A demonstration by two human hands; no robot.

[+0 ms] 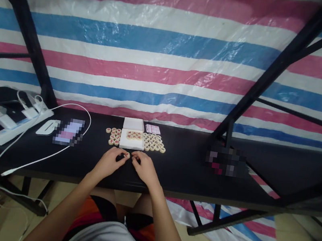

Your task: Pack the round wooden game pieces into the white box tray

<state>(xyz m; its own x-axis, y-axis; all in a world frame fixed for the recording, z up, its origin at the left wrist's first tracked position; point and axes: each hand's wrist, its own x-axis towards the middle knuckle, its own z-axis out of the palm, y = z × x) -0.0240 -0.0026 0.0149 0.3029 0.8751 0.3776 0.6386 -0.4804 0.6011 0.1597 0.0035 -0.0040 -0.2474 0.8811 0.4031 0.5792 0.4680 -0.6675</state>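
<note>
Black tabletop (184,165), left fingers (121,151) pinching wooden disc (127,155), right fingers (137,154) curled.

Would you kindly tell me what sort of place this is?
Possibly a makeshift indoor workspace: a black flat-topped table, a pink, white and blue striped plastic sheet hanging behind it, and a long white power strip.

The round pieces (152,147) are too small to read, and pixelation blurs the object (225,161) at far right.
</note>
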